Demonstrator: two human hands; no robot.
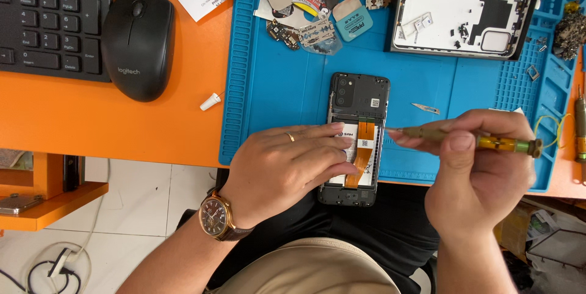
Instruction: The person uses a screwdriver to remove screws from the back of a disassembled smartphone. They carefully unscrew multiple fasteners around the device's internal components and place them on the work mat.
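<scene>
Bright, even light is falling from above across the whole frame, and colours are showing saturated on the glossy orange desk and the blue silicone work mat. Shadows are lying short and soft: a faint one is sitting under the black computer mouse in the upper left, another beneath the left hand at centre. Mild glare is washing out the white inner face of the detached phone back cover at the upper right. The lower part of the frame, below the desk edge, is reading dimmer. Focus is holding sharp at centre, while straight edges are bowing slightly toward the corners.
</scene>
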